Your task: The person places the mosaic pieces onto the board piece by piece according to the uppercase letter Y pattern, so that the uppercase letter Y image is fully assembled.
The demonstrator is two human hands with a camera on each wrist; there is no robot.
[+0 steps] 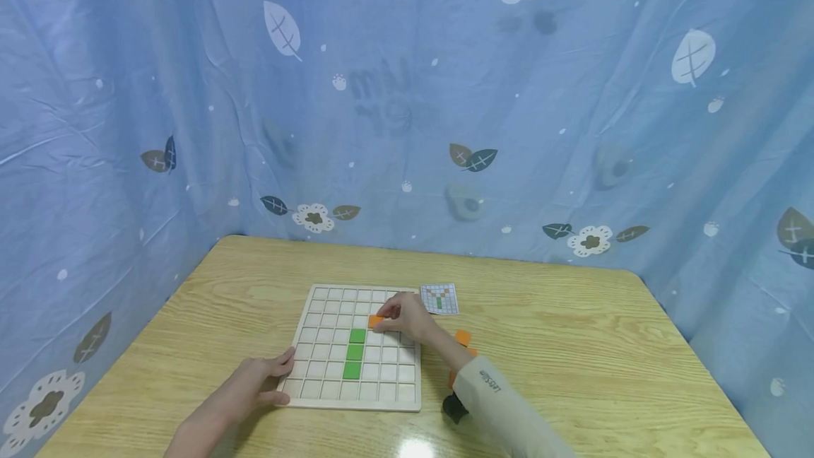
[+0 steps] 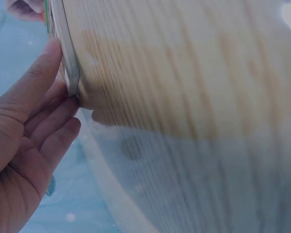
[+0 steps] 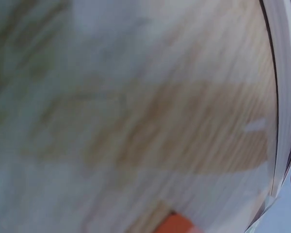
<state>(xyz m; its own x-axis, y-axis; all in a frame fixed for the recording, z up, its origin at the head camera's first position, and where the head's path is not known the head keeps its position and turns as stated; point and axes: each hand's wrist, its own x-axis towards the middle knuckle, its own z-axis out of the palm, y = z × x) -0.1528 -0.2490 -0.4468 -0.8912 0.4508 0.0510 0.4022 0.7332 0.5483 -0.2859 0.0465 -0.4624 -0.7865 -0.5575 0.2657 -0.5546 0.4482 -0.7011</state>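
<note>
A pale wooden grid board (image 1: 331, 390) lies on the table, with several green square tiles (image 1: 354, 353) in one column of its cells. My right hand (image 1: 409, 314) is over the board and pinches an orange square tile (image 1: 375, 321) between thumb and fingers. That tile sits just up and right of the top green one. At the board's front left corner, my left hand (image 1: 252, 384) touches the edge with thumb and fingertips. The left wrist view shows the thumb (image 2: 40, 73) against the board's rim (image 2: 68, 53) and the other fingers loosely bent beside the corner.
Beyond the board's right side lies a small pattern card (image 1: 449, 300) with orange and green squares forming a Y. More orange tiles (image 1: 463, 337) lie on the table, partly behind the right forearm. Beside the sleeve is a small dark object (image 1: 453, 408). Blue curtains (image 1: 407, 126) surround the table.
</note>
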